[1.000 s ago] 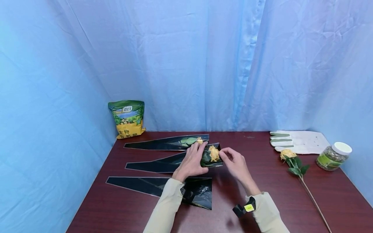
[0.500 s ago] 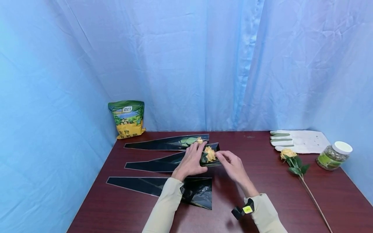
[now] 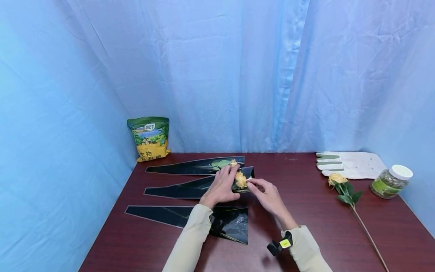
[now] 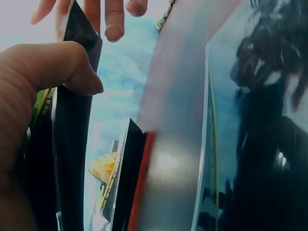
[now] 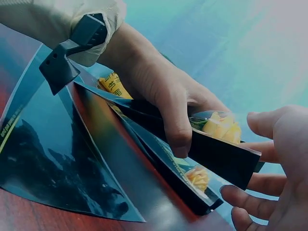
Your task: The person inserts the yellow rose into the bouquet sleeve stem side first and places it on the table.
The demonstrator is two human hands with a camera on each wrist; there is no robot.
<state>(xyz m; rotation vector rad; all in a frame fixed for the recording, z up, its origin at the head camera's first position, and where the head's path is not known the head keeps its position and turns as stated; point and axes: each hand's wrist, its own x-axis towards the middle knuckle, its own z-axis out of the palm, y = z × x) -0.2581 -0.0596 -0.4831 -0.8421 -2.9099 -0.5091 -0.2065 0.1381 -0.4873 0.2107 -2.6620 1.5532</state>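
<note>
The left hand (image 3: 222, 187) grips a black-and-clear flower sleeve (image 3: 190, 189) near its wide end. A yellow rose (image 3: 241, 180) shows at the mouth of that sleeve. In the left wrist view, the left hand's thumb (image 4: 79, 67) lies over the dark sleeve (image 4: 72, 144). Fingers of the right hand (image 3: 270, 196) meet the sleeve's end beside the rose. From the right wrist view, the right hand (image 5: 293, 154) has its thumb apart from the fingers at the sleeve's rim (image 5: 226, 159), close to the yellow bloom (image 5: 222, 127).
Behind lies another sleeve (image 3: 183, 167) with a yellow rose inside; nearer lies a flat sleeve (image 3: 238, 223). A green-yellow bag (image 3: 149, 139) stands back left. On the right are a glove (image 3: 360, 165), a lidded jar (image 3: 389, 185) and a loose rose (image 3: 337, 179) with a long stem.
The right hand has moved left along with the sleeve's mouth and the rose. The left hand has stayed nearly in place on the sleeve.
</note>
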